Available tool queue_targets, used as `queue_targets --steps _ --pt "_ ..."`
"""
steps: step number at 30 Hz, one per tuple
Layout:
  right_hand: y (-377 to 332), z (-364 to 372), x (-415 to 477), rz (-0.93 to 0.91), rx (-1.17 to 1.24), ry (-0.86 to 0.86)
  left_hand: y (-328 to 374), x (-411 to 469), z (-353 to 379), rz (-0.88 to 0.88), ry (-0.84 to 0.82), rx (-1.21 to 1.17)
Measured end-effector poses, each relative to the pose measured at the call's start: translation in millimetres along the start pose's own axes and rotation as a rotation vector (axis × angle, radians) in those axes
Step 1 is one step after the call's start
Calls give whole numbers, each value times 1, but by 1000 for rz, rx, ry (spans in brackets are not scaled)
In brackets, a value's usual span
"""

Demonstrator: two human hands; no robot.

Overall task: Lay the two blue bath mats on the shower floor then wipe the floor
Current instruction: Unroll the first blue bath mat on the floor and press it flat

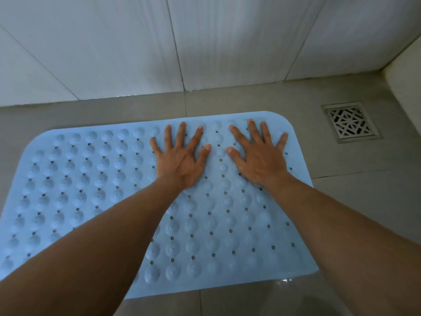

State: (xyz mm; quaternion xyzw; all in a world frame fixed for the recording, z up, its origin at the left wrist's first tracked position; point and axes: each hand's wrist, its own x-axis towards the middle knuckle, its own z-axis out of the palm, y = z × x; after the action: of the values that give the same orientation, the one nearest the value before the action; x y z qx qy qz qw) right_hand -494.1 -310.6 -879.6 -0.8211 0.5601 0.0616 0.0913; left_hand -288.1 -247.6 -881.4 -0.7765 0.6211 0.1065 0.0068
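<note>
A light blue bath mat with raised bumps and small holes lies flat on the grey tiled shower floor. My left hand rests palm down on the mat's far middle, fingers spread. My right hand lies flat beside it, nearer the mat's far right corner, fingers also spread. Neither hand holds anything. Only one blue mat is in view; no cloth or wiper shows.
White wall tiles rise just behind the mat. A square metal floor drain sits to the right of the mat. A pale raised ledge runs along the far right. A wet patch glistens below the mat's near right corner.
</note>
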Motion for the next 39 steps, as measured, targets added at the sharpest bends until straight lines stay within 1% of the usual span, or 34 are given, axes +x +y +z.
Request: queue_targets --steps 3,7,12,17,21,23,25,29,31,33,36,39 --pt "0 -1 2 -38 -11 32 1 1 -1 -2 -7 10" --pt "1 0 4 -78 6 12 2 1 -2 -17 -14 23" --pt "0 -5 9 -68 14 -55 3 1 -5 -22 -45 25" --pt "-1 -3 8 -66 5 -31 4 0 -5 -27 -46 46" --pt "0 -6 7 -51 21 -52 3 4 -14 -22 -151 32" --pt "-1 -12 7 -52 21 -90 1 6 -19 -25 -211 26" --pt "-4 -16 8 -38 23 -125 1 7 -21 -28 -236 13" --pt "-12 -26 3 79 14 -239 2 10 -23 -31 -285 -44" --pt "-18 -30 -11 151 1 -278 -3 8 -26 1 -279 -60" --pt "-25 -33 -29 183 0 -296 -13 1 -28 66 -225 -99" --pt "-49 -35 -53 155 28 -280 -37 -29 -27 99 -140 -160" --pt "-91 -29 -76 116 62 -269 -69 -69 -26 86 -92 -147"
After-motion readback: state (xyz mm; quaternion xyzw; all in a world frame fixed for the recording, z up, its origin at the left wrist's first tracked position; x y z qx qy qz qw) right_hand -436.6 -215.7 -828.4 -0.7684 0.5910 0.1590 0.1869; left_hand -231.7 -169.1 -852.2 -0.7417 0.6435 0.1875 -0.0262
